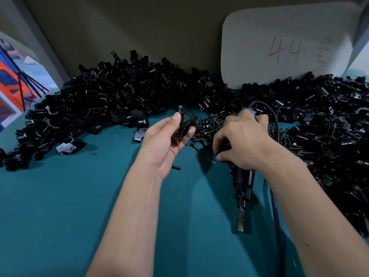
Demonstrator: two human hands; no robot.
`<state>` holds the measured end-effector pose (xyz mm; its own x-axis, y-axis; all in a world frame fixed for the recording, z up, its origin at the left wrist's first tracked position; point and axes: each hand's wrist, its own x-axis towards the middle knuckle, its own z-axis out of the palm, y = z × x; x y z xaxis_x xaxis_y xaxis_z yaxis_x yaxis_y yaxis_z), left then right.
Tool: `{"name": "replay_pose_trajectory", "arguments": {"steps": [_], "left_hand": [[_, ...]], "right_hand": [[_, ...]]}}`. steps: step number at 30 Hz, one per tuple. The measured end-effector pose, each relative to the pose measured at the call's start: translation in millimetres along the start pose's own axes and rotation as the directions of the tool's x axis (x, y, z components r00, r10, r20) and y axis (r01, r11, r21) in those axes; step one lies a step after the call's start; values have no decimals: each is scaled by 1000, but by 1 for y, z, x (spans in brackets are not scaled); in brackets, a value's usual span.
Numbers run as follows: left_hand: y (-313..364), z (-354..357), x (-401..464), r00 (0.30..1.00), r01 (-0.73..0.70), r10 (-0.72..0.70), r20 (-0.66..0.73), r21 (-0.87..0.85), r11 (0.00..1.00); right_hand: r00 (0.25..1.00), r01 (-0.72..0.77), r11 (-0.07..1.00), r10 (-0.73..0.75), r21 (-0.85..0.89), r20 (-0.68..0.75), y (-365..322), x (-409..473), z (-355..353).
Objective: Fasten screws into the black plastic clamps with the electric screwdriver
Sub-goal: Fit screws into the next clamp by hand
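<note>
The left hand (165,140) is holding a black plastic clamp (184,124) just above centre of the view, thumb and fingers (176,117) pinching it, palm turned up. A small screw (180,107) is standing in the top of that clamp, at its 12 o'clock edge.

The right hand (242,140) is lying at 3 o'clock of the left, fingers curled around the black-bodied electric screwdriver with a blue rear cap (242,182). The tool is lying along the teal-green desk (69,196), its metal bit (241,220) pointing to 6 o'clock, toward the viewer. A dark power cable (276,206) is running from the rear of the tool and down the desk at the 5 o'clock side.

A scatter of loose small dark screws (207,126) is lying between the two hands, extending under the right hand. A large heap of black plastic clamp parts (119,96) is arcing across the desk from 9 o'clock through 12 to 3 o'clock. One short dark pin (176,167) is lying on the desk just below the left hand.

A white rounded board marked "44" in red (285,47) is leaning at 1 o'clock against the back wall.
</note>
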<state>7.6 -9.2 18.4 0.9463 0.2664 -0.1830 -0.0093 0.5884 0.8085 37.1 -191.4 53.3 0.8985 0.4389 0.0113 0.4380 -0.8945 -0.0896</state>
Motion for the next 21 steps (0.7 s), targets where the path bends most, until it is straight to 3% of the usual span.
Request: {"name": "replay_pose_trajectory", "arguments": {"steps": [3, 5, 8, 14, 16, 21], "left_hand": [[-1, -1, 0, 1000, 18, -18, 5, 6, 1000], [-1, 0, 0, 999, 16, -17, 40, 22, 1000], [-3, 2, -2, 996, 21, -24, 90, 37, 999], [-6, 7, -6, 979, 72, -84, 183, 73, 995], [-7, 10, -8, 975, 83, -97, 198, 79, 993], [-6, 12, -10, 973, 83, -94, 210, 64, 994]], "right_hand": [[998, 40, 991, -34, 125, -47, 2, 2, 1], [988, 61, 916, 1, 396, -155, 4, 5, 3], [942, 101, 696, 163, 711, -293, 4, 8, 5], [907, 220, 258, 300, 941, -294, 6, 9, 6], [910, 246, 241, 276, 939, -310, 4, 9, 5], [921, 244, 312, 222, 918, -320, 5, 9, 3]]}}
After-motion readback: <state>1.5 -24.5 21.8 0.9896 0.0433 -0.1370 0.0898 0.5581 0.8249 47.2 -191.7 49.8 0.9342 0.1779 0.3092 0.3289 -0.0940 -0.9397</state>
